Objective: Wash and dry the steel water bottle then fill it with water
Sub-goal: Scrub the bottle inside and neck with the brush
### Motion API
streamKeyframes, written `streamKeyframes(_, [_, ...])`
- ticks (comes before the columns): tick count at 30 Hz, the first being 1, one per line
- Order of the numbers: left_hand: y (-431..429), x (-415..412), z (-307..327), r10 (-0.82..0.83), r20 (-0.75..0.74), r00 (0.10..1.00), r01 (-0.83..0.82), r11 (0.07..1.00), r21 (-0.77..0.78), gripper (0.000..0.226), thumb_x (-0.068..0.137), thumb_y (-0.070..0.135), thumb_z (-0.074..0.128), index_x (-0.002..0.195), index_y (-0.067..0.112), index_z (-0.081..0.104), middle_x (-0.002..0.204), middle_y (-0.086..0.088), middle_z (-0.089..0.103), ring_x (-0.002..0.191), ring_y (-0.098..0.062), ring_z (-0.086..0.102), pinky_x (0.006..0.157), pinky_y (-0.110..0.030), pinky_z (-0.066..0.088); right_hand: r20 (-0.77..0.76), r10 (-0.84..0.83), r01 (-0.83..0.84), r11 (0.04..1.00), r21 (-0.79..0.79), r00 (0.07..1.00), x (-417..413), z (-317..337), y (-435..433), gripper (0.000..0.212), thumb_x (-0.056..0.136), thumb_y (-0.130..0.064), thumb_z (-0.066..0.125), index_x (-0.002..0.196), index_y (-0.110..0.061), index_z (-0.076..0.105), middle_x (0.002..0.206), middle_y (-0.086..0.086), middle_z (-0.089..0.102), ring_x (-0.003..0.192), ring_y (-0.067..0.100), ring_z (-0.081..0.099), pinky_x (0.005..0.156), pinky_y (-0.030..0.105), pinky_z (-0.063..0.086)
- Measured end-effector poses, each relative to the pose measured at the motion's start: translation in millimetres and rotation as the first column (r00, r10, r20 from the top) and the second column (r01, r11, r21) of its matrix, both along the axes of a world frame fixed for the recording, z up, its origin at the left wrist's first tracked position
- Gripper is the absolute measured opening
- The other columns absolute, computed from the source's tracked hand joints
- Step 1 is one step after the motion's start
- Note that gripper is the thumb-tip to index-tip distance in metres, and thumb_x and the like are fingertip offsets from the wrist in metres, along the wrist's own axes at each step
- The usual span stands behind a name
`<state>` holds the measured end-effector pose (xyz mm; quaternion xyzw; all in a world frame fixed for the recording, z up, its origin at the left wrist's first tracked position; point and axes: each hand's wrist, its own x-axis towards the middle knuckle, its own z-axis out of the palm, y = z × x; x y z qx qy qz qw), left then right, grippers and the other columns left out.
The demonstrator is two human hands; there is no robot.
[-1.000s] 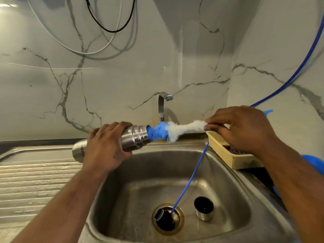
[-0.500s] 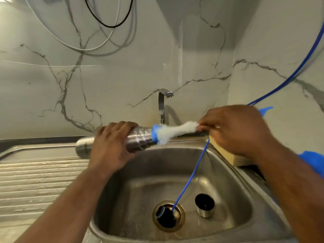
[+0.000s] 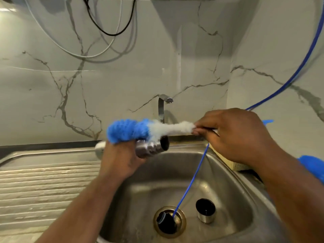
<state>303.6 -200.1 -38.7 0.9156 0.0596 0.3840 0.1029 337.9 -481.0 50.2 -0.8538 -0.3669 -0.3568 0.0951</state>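
My left hand (image 3: 119, 158) grips the steel water bottle (image 3: 150, 148) sideways over the sink's back left rim, its open mouth facing right. My right hand (image 3: 233, 134) pinches the handle end of a bottle brush (image 3: 140, 129) with blue and white bristles. The whole brush is outside the bottle, lying just above its neck and my left fingers. A steel cap (image 3: 205, 210) stands in the sink basin (image 3: 219, 181) to the right of the drain (image 3: 169, 221). The tap (image 3: 163, 107) is behind the bottle, with no water running.
A thin blue tube (image 3: 191, 179) runs from the right wall down into the drain. A ribbed steel draining board (image 3: 43, 186) lies to the left. A yellow basket (image 3: 236, 164) sits at the sink's right rim behind my right wrist. Cables hang on the marble wall.
The brush was inside the bottle mouth; now it is pulled fully out and lies above the neck. The bottle has shifted a little to the right.
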Motion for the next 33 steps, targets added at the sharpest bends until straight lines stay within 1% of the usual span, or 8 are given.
streamKeyframes(3, [-22,6,-4,-0.094,0.006,0.996,0.094,0.995,-0.018,0.073,0.060,0.042,0.091,0.124,0.028,0.058,0.111,0.005,0.068,0.099,-0.020,0.065,0.091,-0.039,0.052,0.050,-0.062,0.058,0.995,0.087,0.997,4,0,-2,0.032,0.095,-0.054,0.049,0.105,-0.040,0.075,0.093,-0.014,0.072,0.079,0.013,0.062,0.060,0.024,0.039])
streamKeyframes(8, [-15,12,-15,-0.135,-0.031,0.990,0.116,0.927,-0.356,0.064,0.060,0.055,0.088,0.110,0.038,0.052,0.095,0.014,0.063,0.082,-0.006,0.061,0.075,-0.032,0.055,-0.083,-0.285,0.295,0.940,0.169,0.955,20,2,-30,0.026,0.098,-0.057,0.053,0.107,-0.041,0.071,0.093,-0.013,0.071,0.082,0.012,0.059,0.062,0.030,0.040])
streamKeyframes(11, [-24,14,-19,-0.203,-0.012,0.979,0.178,0.883,-0.434,0.059,0.061,0.054,0.090,0.104,0.037,0.054,0.089,0.014,0.064,0.077,-0.001,0.060,0.064,-0.021,0.046,-0.092,-0.360,0.369,0.920,0.128,0.928,21,18,-49,0.026,0.095,-0.060,0.056,0.103,-0.040,0.072,0.093,-0.012,0.071,0.083,0.014,0.060,0.067,0.032,0.047])
streamKeyframes(17, [-53,14,-32,-0.358,-0.037,0.933,0.277,0.779,-0.562,0.072,0.058,0.061,0.089,0.116,0.036,0.054,0.097,0.015,0.067,0.086,-0.004,0.063,0.071,-0.028,0.050,0.121,-0.418,0.434,0.881,-0.190,0.901,13,79,-109,0.021,0.094,-0.048,0.064,0.109,-0.038,0.074,0.111,-0.008,0.072,0.108,0.020,0.064,0.094,0.042,0.033])
streamKeyframes(21, [-71,14,-37,-0.447,0.005,0.894,0.339,0.672,-0.658,0.084,0.054,0.060,0.091,0.120,0.026,0.052,0.104,0.007,0.067,0.091,-0.009,0.064,0.072,-0.029,0.049,0.263,-0.477,0.545,0.726,-0.420,0.839,4,113,-143,0.017,0.095,-0.042,0.065,0.109,-0.040,0.074,0.109,-0.009,0.070,0.108,0.018,0.058,0.099,0.045,0.027])
streamKeyframes(24, [-73,13,-41,-0.450,0.007,0.893,0.344,0.671,-0.657,0.074,0.063,0.055,0.086,0.121,0.031,0.046,0.109,0.005,0.065,0.097,-0.014,0.063,0.080,-0.037,0.052,0.335,-0.510,0.609,0.638,-0.470,0.792,-3,136,-164,0.017,0.095,-0.045,0.063,0.109,-0.042,0.073,0.108,-0.012,0.069,0.108,0.015,0.056,0.102,0.047,0.026])
streamKeyframes(29, [-64,8,-50,-0.406,-0.082,0.910,0.277,0.744,-0.608,0.087,0.050,0.088,0.074,0.118,0.044,0.043,0.111,0.006,0.062,0.099,-0.018,0.062,0.087,-0.050,0.055,0.361,-0.573,0.670,0.540,-0.509,0.736,-11,166,-183,0.015,0.095,-0.047,0.063,0.108,-0.047,0.071,0.099,-0.014,0.064,0.105,0.011,0.053,0.101,0.046,0.025])
streamKeyframes(33, [-59,9,-57,-0.373,-0.156,0.915,0.234,0.803,-0.547,0.089,0.049,0.093,0.070,0.117,0.043,0.043,0.112,0.006,0.062,0.101,-0.020,0.062,0.091,-0.055,0.055,0.433,-0.563,0.699,0.438,-0.566,0.704,-7,164,-188,0.014,0.096,-0.042,0.063,0.107,-0.048,0.071,0.092,-0.014,0.058,0.099,0.008,0.047,0.103,0.046,0.023])
